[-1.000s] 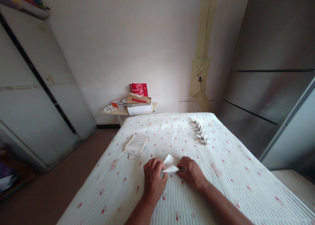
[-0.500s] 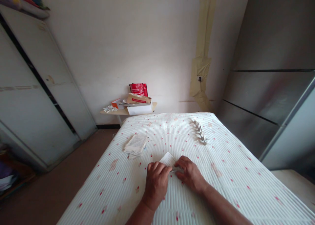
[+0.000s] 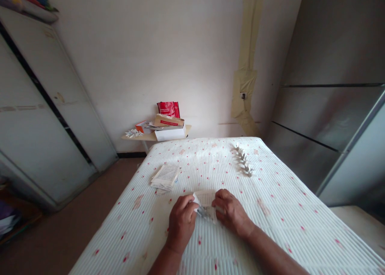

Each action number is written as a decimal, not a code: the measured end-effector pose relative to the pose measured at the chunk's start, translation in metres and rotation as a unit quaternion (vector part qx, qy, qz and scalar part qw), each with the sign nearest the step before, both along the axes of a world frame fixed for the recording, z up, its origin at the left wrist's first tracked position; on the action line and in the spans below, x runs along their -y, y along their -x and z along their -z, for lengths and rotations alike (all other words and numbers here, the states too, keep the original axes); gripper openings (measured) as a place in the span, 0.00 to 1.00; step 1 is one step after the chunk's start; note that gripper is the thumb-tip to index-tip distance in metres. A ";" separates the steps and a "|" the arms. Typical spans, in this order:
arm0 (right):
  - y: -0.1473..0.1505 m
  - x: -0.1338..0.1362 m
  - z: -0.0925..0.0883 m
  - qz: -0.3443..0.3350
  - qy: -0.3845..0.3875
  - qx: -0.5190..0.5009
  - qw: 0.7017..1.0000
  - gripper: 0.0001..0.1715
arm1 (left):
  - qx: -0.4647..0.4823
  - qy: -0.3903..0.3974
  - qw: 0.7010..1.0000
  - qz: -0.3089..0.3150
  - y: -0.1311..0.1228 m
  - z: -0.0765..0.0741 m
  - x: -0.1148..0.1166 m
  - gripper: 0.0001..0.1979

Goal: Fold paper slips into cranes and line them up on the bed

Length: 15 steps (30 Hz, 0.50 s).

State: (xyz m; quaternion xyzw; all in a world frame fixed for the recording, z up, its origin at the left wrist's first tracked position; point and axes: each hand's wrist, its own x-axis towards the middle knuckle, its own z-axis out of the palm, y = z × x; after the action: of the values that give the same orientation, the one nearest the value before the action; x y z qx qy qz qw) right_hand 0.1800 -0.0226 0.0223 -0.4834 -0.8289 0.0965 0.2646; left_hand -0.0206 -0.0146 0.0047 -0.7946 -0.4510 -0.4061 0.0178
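A printed sheet of paper is spread between my two hands, low over the bed. My left hand pinches its left edge between thumb and fingers. On the opposite side, my right hand is closed on the right edge. The paper's near part looks creased and blurred, so its exact folds are unclear. Beyond my left hand lies a stack of printed paper sheets. Several folded paper cranes stand in a row at the far right of the bed.
The bed has a white ribbed cover with red dots. Behind it, a small table bears a white box, a red bag and a pile of white folded paper pieces. A grey wardrobe stands on the right.
My left hand has moved left, away from my right hand. The paper between them has opened from a pointed folded shape into a wider one.
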 end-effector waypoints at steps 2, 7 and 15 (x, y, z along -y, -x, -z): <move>0.000 0.001 -0.001 -0.017 -0.037 0.019 0.999 0.21 | 0.024 -0.028 0.999 0.017 -0.001 0.003 0.000 0.16; 0.000 0.000 -0.006 -0.033 -0.084 0.067 0.994 0.16 | 0.027 -0.043 0.998 0.031 0.000 0.006 -0.002 0.16; -0.006 -0.001 -0.009 -0.044 -0.070 0.075 0.994 0.10 | -0.041 0.068 0.997 0.018 -0.002 0.006 -0.002 0.14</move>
State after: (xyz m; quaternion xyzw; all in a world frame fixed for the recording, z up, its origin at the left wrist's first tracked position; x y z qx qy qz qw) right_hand 0.1856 -0.0212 0.0313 -0.4327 -0.8715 0.0130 0.2305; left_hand -0.0183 -0.0129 -0.0008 -0.8180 -0.4623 -0.3414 -0.0250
